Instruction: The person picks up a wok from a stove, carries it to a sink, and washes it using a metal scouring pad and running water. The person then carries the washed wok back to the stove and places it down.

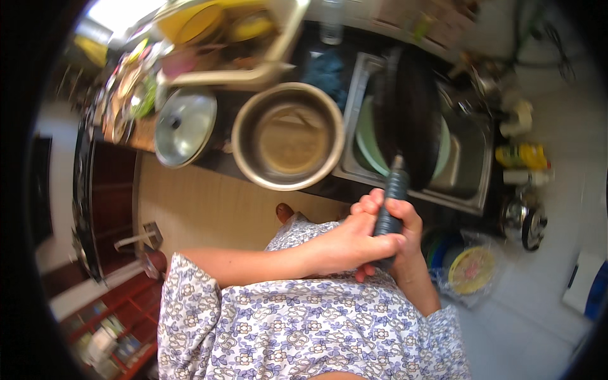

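Observation:
Both of my hands are wrapped around the ribbed dark handle [392, 209] of a black pan [409, 114]. My left hand [349, 237] grips it from the left, and my right hand [409, 225] closes on it from the right. The pan is tilted up on edge above the stainless steel sink [468, 175], and its surface is blurred. Partly hidden behind it, a pale green basin [368, 137] sits in the sink. To the left of the sink stands a round metal pot [241, 142] with some liquid in the bottom.
A glass lid [187, 126] lies left of the pot. Behind are a cream dish rack [228, 78], a dark blue cloth [325, 73] and a clear bottle [331, 23]. At right are a yellow bottle [522, 156], a metal kettle [520, 216] and a plastic-wrapped yellow plate [471, 270].

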The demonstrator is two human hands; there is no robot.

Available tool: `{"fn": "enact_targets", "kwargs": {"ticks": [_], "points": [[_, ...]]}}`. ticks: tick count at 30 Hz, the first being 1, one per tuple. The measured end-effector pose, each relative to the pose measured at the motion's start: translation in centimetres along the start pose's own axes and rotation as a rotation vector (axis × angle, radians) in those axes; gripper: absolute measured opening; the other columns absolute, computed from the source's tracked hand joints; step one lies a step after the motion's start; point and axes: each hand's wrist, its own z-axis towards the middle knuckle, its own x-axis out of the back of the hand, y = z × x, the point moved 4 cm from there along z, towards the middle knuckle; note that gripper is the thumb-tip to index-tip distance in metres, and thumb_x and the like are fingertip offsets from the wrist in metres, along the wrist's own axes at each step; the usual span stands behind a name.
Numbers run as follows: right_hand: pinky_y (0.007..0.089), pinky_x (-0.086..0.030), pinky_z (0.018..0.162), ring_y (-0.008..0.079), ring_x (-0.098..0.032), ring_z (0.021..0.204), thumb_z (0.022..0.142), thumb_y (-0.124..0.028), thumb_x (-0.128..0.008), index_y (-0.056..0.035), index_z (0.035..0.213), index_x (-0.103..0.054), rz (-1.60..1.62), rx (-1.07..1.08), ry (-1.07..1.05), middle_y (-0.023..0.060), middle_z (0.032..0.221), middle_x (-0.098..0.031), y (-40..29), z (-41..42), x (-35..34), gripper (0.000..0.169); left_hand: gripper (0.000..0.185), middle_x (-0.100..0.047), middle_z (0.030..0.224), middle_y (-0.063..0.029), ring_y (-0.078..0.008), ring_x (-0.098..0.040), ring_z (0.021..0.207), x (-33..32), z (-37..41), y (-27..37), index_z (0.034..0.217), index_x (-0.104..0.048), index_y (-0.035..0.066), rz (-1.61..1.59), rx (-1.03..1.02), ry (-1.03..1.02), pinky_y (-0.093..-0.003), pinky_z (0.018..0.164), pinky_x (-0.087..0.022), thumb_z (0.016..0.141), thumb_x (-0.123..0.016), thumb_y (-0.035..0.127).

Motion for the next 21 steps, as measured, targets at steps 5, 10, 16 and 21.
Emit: {"fn": "enact_targets", "kwargs": {"ticks": [5,10,16,21], "points": [[0.0352,-0.042,0.079,0.0204,-0.048,0.084,0.069,-0.029,-0.065,-0.0106,0.083,-0.047,-0.058,0.158,-0.035,0.0036,0.079,-0.050,8.5,3.1,-7.6,0.030,0.061,-0.047,0.083,-0.0140,-0.0132,-0.053,0.057,7.3,-8.8,-1.3,0.111,-0.031,-0.007,0.099,-0.095,-0.097,-0.0235,0.047,-0.045,0.077,-0.058,0.037],[0.0351,-0.040,0.078,0.0216,-0.047,0.081,0.067,-0.028,-0.064,-0.0098,0.085,-0.047,-0.367,0.243,-0.071,0.0043,0.077,-0.050,17.3,6.6,-14.8,0.031,0.025,-0.046,0.054,-0.0025,-0.0108,-0.050,0.047,14.6,-18.5,-3.7,0.079,-0.044,0.000,-0.045,-0.449,-0.177,-0.0242,0.043,-0.039,0.075,-0.056,0.021],[0.0365,-0.041,0.083,0.0249,-0.051,0.085,0.066,-0.015,-0.064,-0.0026,0.086,-0.047,-0.745,0.187,-0.317,0.0112,0.080,-0.053,24.9,13.0,-23.3,0.029,0.020,-0.054,0.066,-0.0057,-0.0120,-0.056,0.059,22.9,-26.4,-6.4,0.087,-0.048,-0.002,-0.131,-0.682,-0.091,-0.0245,0.055,-0.045,0.073,-0.055,0.011],[0.0295,-0.047,0.067,0.0173,-0.058,0.073,0.064,-0.012,-0.068,0.0023,0.078,-0.056,-1.197,0.006,-0.397,0.0098,0.076,-0.059,32.7,20.7,-30.3,0.023,0.019,-0.057,0.071,-0.0076,-0.0130,-0.057,0.061,30.6,-31.8,-8.6,0.089,-0.052,-0.001,-0.380,-0.844,0.138,-0.0256,0.055,-0.045,0.071,-0.054,0.003]]}}
